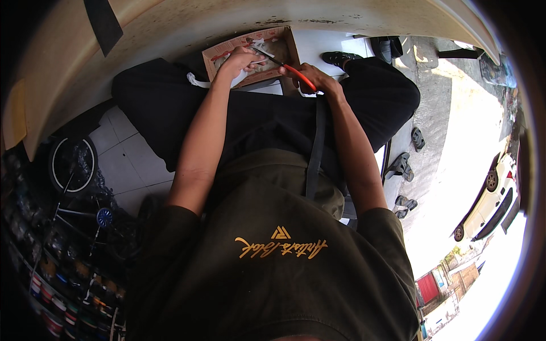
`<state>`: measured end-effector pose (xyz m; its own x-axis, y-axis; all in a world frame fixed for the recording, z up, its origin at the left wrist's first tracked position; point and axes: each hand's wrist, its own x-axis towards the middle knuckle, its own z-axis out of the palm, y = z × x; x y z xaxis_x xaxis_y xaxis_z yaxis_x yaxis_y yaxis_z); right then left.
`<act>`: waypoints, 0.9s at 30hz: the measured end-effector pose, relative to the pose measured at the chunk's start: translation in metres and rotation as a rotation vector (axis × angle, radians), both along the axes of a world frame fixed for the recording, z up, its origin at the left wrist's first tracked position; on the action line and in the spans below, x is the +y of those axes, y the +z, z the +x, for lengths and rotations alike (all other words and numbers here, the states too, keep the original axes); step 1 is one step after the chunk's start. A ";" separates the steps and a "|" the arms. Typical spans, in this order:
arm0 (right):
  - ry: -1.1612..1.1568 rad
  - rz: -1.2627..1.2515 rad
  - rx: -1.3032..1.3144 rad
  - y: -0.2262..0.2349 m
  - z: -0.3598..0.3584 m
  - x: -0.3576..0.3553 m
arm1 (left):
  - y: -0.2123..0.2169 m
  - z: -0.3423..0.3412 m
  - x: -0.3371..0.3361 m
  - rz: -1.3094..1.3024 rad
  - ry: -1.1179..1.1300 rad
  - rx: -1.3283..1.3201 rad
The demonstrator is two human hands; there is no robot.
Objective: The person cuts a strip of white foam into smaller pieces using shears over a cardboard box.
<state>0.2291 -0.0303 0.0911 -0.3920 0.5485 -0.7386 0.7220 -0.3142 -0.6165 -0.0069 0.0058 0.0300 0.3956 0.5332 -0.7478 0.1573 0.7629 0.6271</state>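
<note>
I sit with my knees apart over a flat piece of brown cardboard (pixel 284 46) lying on the white tiled floor. My right hand (pixel 311 78) grips the orange handles of a pair of scissors (pixel 282 63), whose dark blades point left toward my other hand. My left hand (pixel 239 59) is closed on a small white piece (pixel 257 46) resting on the cardboard, right at the blade tips. What exactly the white piece is cannot be made out.
A large pale curved panel (pixel 227 17) arches across the top. A bicycle wheel (pixel 71 165) and shelves of small cans (pixel 51 295) stand at the left. Sandals (pixel 401 165) lie on the floor at the right, and a white car (pixel 492 199) is parked outside.
</note>
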 end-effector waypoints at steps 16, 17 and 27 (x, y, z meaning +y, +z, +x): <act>-0.077 -0.168 -0.124 0.011 0.001 0.000 | -0.004 0.000 -0.002 0.038 0.362 -0.026; -0.065 -0.153 -0.124 0.014 0.000 0.000 | -0.004 0.000 -0.002 0.044 0.362 -0.017; -0.032 -0.092 -0.008 0.024 -0.007 0.002 | -0.014 -0.002 -0.005 0.048 0.243 -0.107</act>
<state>0.2223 -0.0284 0.1154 -0.3692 0.4900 -0.7896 0.7156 -0.3922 -0.5780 -0.0091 0.0011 0.0165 0.3271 0.6557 -0.6804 -0.0958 0.7393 0.6665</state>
